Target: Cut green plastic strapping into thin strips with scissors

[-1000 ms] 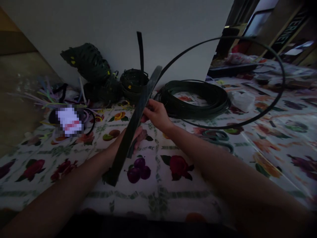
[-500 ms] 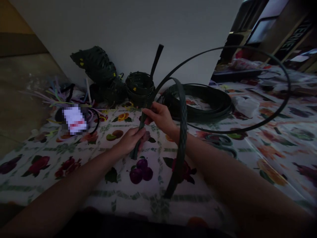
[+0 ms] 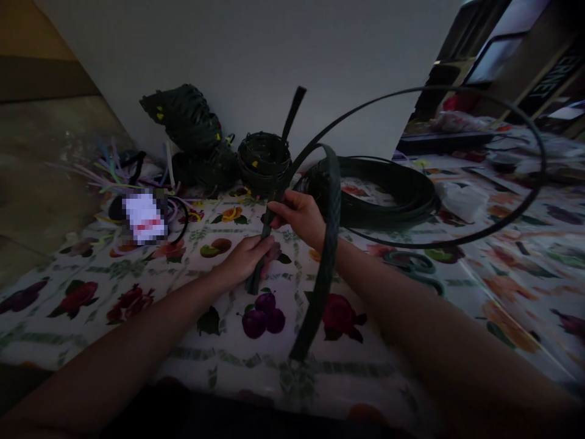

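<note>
A bundle of dark green flat plastic strips (image 3: 292, 113) runs slantwise through both hands. Low on the bundle, my left hand (image 3: 251, 256) is closed around it close to the cut lower ends. Just above, my right hand (image 3: 299, 213) pinches the same strips between thumb and fingers. One strip (image 3: 333, 201) arches over my right wrist and hangs down to the near side. Another sweeps out to the right in a wide loop (image 3: 542, 164). Behind the hands stands a small woven basket (image 3: 264, 161) of similar strip.
Past my right hand lies a coil of strip (image 3: 402, 195). Green-handled scissors (image 3: 411, 262) rest by my right forearm. More dark woven pieces (image 3: 187, 122) are stacked at the back left, near coloured thin strips (image 3: 107, 174) and a blurred-out item (image 3: 144, 216). A flowered tablecloth (image 3: 178, 329) covers the table.
The whole view has shifted slightly, so things appear a little further right. The arched strip's free end has swung slightly left. Both hands keep their hold on the strips.
</note>
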Motion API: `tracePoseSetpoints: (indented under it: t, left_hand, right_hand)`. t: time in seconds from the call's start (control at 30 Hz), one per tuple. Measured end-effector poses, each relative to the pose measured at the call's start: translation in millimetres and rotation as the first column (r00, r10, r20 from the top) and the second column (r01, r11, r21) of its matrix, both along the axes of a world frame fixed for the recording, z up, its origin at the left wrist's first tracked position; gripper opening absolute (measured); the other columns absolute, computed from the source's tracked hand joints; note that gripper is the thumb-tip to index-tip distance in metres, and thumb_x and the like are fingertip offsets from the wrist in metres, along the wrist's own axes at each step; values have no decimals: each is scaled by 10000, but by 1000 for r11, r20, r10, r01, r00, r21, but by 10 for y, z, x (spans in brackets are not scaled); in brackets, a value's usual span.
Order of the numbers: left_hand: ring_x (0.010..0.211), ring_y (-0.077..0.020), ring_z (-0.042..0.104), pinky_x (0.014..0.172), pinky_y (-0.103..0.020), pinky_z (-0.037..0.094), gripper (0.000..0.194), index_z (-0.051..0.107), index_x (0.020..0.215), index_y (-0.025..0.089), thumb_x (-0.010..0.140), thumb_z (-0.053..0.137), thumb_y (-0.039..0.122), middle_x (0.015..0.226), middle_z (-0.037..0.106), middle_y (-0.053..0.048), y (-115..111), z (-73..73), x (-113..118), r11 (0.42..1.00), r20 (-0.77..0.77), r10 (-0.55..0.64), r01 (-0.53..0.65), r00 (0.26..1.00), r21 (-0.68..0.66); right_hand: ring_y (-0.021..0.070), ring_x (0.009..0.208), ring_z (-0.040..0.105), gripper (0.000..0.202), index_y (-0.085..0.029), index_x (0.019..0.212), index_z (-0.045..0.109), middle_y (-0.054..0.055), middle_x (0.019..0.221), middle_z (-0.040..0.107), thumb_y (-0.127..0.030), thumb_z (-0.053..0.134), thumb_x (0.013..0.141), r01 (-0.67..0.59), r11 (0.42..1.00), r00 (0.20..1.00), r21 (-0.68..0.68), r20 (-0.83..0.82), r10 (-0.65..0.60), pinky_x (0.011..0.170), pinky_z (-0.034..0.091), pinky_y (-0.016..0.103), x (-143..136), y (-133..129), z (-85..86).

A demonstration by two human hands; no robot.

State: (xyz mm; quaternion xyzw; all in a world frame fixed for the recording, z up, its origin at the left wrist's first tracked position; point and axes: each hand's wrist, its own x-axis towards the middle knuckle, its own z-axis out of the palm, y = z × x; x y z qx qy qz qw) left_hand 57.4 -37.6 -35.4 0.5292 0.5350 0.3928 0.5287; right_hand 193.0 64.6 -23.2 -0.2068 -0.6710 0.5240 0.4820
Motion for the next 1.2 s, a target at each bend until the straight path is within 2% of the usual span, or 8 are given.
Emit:
tracePoseSetpoints:
  t: [0.23,0.47,0.63,0.8,0.93,1.07,1.2]
  left_hand:
    - [379,-77,406,384,-214,347,349,460,708,204,929,503,472,503,453,61,-37,48,52,999,-62,35,-35,997,1]
    - [411,-89,438,421,-220,373,321,460,716,210,918,521,452,530,481,47,-18,7,43,999,-46,19,-18,999,26]
    - [408,-91,432,410,-223,357,303,463,735,212,926,507,443,527,469,54,-20,-10,33,999,-38,40,-39,998,31]
    - [421,-87,421,422,-223,366,337,398,699,221,927,499,449,544,432,58,-24,23,37,1000,25,-7,6,1000,27]
    - [446,-96,447,436,-228,369,330,450,717,212,913,525,466,559,480,44,-7,-8,10,997,-22,48,-47,999,64]
    - [429,-89,433,444,-225,365,348,465,689,205,924,507,459,519,470,46,16,-40,-15,995,-23,51,-49,998,82]
    - [431,-96,463,457,-228,391,374,439,662,209,913,521,474,509,468,44,14,-8,-7,995,-15,46,-44,999,88]
  right_hand:
    - [104,474,527,259,-181,693,537,-38,531,558,-344,676,840,17,998,1000,60,10,-18,455,417,205,0,38,-24]
    - [104,503,513,319,-173,632,540,-10,546,567,-314,585,915,46,994,988,104,139,-60,483,401,213,30,17,12]
    - [117,514,522,342,-177,583,528,-6,543,571,-305,629,884,90,993,986,70,131,-99,517,419,232,11,2,7]
    - [117,507,539,392,-174,567,543,8,551,598,-355,589,912,107,989,971,106,201,-127,487,419,217,5,-63,32]
    - [112,479,527,397,-182,530,496,-8,520,568,-285,595,901,107,988,973,108,192,-126,474,410,215,-20,-51,19]
    - [120,494,537,386,-182,554,514,-7,533,576,-317,605,904,110,991,976,73,179,-122,493,428,224,-18,-49,15]
    - [111,523,522,359,-171,600,553,-6,565,576,-361,612,899,93,995,980,41,174,-99,479,415,209,13,-121,59]
